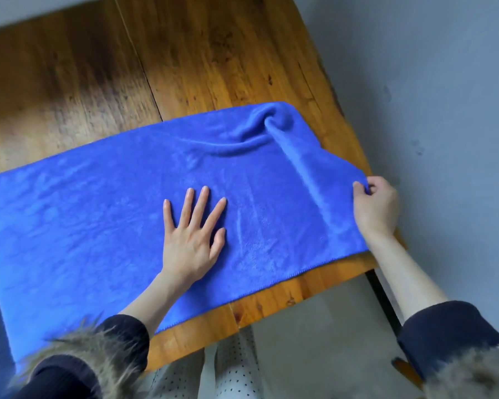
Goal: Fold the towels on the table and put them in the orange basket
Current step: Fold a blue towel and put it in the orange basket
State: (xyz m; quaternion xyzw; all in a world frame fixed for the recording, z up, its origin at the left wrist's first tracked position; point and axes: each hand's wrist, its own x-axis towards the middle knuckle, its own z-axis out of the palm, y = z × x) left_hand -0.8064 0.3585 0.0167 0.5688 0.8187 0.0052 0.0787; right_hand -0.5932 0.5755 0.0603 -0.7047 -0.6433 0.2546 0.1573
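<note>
Fur-trimmed dark sleeves (78, 361) sit closest to the lens at bottom left and bottom right, with dotted pale trousers (231, 367) between them below the worktop edge. Left hand (192, 230) lies palm down on the blue towel (98, 226), fingers straight and spread, pressing the cloth flat near its middle; grip released, nothing held. Right hand (376, 205) is at the towel's right edge, thumb and fingers curled and pinching that edge, grip grasping the blue towel. Cloth near the pinch is lifted slightly off the wood and pulled into ridges that run up toward a bunched fold near the far right corner. Rest of the towel lies spread flat and runs off the left side of the view. Its near hem, with visible stitching, runs just inside the front edge of the wooden worktop (185, 67), leaving a bare strip of wood along the front. Towel's right edge reaches the worktop's right end, where the right hand is. Worktop is plank wood, orange-brown, darker and worn on the far left, with a seam between boards running from the far side toward the towel. Grey floor (429, 96) shows to the right of the worktop. Dark frame piece (382, 298) shows under the right end.
</note>
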